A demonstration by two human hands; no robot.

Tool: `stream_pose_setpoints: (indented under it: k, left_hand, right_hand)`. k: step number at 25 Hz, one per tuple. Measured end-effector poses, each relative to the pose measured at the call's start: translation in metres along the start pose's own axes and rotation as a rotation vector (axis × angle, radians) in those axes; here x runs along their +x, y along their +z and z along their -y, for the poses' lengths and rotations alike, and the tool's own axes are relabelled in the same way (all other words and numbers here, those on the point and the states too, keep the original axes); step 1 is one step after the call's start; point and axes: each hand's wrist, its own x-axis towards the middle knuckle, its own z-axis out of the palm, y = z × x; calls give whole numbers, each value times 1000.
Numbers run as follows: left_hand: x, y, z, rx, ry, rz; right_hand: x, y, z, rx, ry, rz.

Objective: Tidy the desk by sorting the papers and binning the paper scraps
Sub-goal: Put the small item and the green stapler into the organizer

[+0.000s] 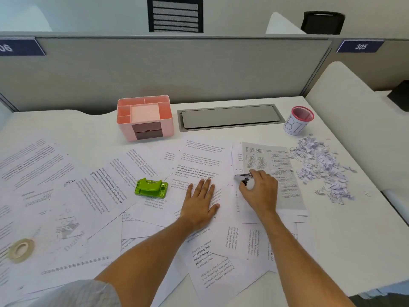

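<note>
**Stapler tool in hand, papers spread across the desk**

While my left hand (200,203) lies flat with straight fingers, pressing a printed sheet (203,165) near the middle of the desk (358,229), my right hand (259,188) curls around a small metal stapler tool (243,177) and holds it at the left edge of a grey-toned printed page (272,171). I cannot tell whether the tool's tip touches the paper.

Loose papers (88,196) overlap across the left and centre of the desk, some tilted, some under my forearms. A heap of paper scraps (318,167) sits to the right of the grey page, on bare desk. Just behind the heap stands a small cup with a pink mesh rim (298,120), upright, lettered on its side.

A green hole punch (151,187) rests on the papers to the left of my left hand. A pink desk organiser (145,117) stands behind it, and a roll of tape (21,250) lies at the far left.
</note>
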Motion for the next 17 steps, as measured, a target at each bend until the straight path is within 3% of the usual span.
stream_pose_setpoints:
  k: [17]
  left_hand:
    - [0,-9,-2,-19,-7,90]
  right_hand:
    - [61,33,71,-35,-248,19]
